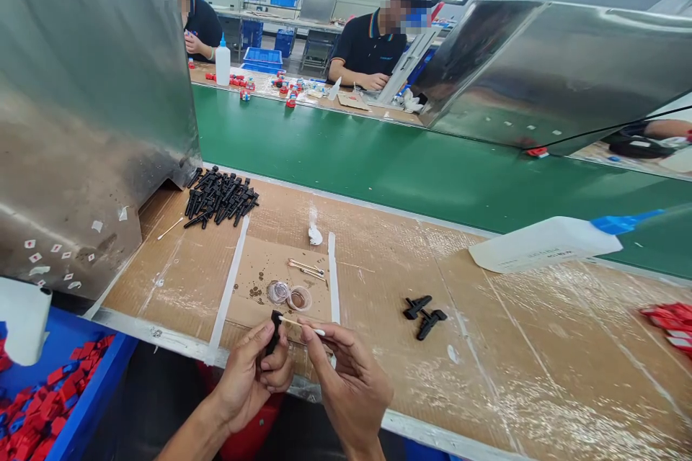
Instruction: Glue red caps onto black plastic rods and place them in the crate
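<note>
Near the bench's front edge, my left hand [253,367] is closed around a small black plastic part [274,331], its top end showing above the fingers. My right hand [351,374] pinches a cotton swab [295,322], whose far tip meets the top of the black part. One white cotton end pokes out past my right fingers. Just beyond my hands, two small round tubs, a clear one [277,292] and one with brown contents [299,298], sit on a brown-spotted cardboard sheet [254,259]. Several used swabs [307,269] lie behind them.
A pile of black parts [221,196] lies back left, beside a lone swab [170,229]. More black parts [424,315] and a white bottle [546,243] lie right. A metal panel [97,122] stands left, above a blue bin [102,374]. Beyond the green belt [346,137] sits a co-worker [373,50].
</note>
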The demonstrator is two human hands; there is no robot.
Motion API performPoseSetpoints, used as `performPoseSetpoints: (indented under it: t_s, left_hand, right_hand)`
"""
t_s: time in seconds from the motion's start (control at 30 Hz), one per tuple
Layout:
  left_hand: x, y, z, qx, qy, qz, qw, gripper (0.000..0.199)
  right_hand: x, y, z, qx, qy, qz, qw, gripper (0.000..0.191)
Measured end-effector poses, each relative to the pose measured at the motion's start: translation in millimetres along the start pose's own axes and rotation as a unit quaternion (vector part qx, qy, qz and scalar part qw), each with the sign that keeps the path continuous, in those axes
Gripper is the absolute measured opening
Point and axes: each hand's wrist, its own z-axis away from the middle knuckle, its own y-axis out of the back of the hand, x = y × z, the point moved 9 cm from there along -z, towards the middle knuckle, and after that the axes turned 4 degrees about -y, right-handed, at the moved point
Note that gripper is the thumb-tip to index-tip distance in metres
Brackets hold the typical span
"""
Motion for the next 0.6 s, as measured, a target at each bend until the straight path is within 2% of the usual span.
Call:
performPoseSetpoints:
  t_s: [0.23,0.37,0.47,0.6]
  left_hand:
    - [-0.5,1.4,1.2,0.004,-0.003,-0.002,1.0,0.025]
    - [-0.4,2.2,2.4,0.014,0.003,-0.006,1.0,0.026]
    - [-0.1,3.3,2.8,0.021,0.002,-0.009,1.0,0.027]
    - [-2.8,5.1,2.9,0.018,-0.001,-0.016,1.0,0.029]
  right_hand:
    - [2.2,-3.8,1.9,-0.014,-0.015,-0.005,1.0,0.014]
    - [3.7,7.4,-3.6,0.026,-0.055,-0.039,0.997,0.008]
    - [11.2,18.5,-11.0,0.067,-0.092,-0.05,0.992,0.012]
    - [19.6,18.7,-25.1,0.061,-0.086,-0.02,0.994,0.019]
